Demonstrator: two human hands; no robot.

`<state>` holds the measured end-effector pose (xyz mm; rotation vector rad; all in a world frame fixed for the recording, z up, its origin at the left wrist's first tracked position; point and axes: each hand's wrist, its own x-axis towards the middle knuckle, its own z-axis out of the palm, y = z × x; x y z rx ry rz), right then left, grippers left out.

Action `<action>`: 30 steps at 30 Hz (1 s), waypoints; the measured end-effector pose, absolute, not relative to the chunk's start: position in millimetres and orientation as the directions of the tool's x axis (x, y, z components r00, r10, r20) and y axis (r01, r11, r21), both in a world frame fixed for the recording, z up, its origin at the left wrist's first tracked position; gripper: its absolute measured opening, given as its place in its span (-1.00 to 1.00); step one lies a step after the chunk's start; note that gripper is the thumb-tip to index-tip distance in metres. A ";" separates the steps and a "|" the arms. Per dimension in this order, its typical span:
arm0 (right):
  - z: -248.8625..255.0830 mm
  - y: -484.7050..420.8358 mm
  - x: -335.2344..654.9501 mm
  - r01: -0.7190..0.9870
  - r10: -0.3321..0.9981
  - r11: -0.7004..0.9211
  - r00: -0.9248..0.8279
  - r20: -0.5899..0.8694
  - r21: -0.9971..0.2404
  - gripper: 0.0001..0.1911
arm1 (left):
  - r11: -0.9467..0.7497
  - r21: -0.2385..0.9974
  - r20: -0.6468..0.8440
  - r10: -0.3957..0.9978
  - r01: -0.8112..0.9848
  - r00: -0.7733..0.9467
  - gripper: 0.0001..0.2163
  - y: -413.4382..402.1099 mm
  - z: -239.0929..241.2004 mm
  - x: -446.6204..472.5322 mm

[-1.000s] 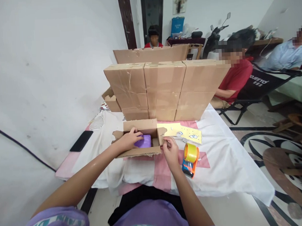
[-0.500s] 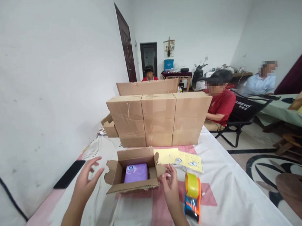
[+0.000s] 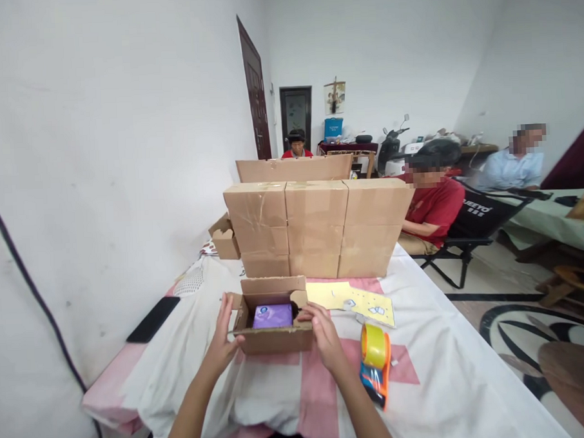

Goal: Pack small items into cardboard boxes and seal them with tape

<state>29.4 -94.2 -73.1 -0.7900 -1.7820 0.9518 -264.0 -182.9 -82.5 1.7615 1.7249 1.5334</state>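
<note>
Moved inward since the earlier frame: left hand point(image 3: 223, 343), fingers spread at left end of carton point(image 3: 277, 342), nothing gripped. Right hand point(image 3: 325, 332): fingers curved at right flap point(image 3: 299, 299), grip undeterminable. Purple packet point(image 3: 272, 317) placed inside; flaps unclosed; tape dispenser point(image 3: 375, 365) untouched.

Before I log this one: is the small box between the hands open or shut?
Open: the small box has its back flap raised, and the purple pack inside is in plain view.
</note>
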 end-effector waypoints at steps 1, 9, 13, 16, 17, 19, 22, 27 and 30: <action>-73.9 -94.8 30.3 0.104 0.831 0.495 -0.349 0.434 -0.863 -0.52 | -0.270 0.764 0.503 0.818 0.585 -0.279 -0.06 -179.7 -82.6 -263.4; -83.2 -105.7 17.9 0.167 0.797 0.574 -0.339 0.500 -0.802 -0.60 | -0.320 0.926 0.373 0.855 0.201 -0.359 0.20 -166.7 -89.7 -246.4; -86.6 -121.4 11.0 0.186 0.758 0.644 -0.283 0.587 -0.742 -0.54 | -0.296 0.939 0.341 0.873 0.176 -0.349 0.10 -180.4 -88.5 -238.8; -91.9 -132.7 16.1 0.206 0.763 0.645 -0.205 0.612 -0.736 -0.47 | -0.287 0.937 0.341 0.875 0.197 -0.344 0.03 -191.0 -88.3 -229.7; -94.3 -135.3 19.2 0.220 0.774 0.633 -0.182 0.607 -0.742 -0.42 | -0.285 0.935 0.344 0.875 0.212 -0.341 0.01 -193.2 -88.7 -226.5; -99.3 -138.1 25.8 0.240 0.788 0.615 -0.168 0.592 -0.751 -0.35 | -0.276 0.924 0.359 0.866 0.265 -0.349 -0.03 -195.3 -90.2 -220.4; -103.4 -137.0 34.1 0.252 0.788 0.615 -0.215 0.577 -0.747 -0.36 | -0.284 0.902 0.399 0.836 0.325 -0.376 -0.11 -195.0 -91.9 -212.2; -105.8 -130.9 37.6 0.298 0.786 0.619 -0.230 0.574 -0.727 -0.53 | -0.195 0.952 0.293 0.804 0.237 -0.517 -0.24 -194.8 -86.6 -196.4; -111.6 -132.5 32.5 0.247 0.806 0.592 -0.163 0.569 -0.767 -0.45 | -0.172 0.964 0.258 0.792 0.204 -0.553 -0.25 -195.3 -85.6 -191.4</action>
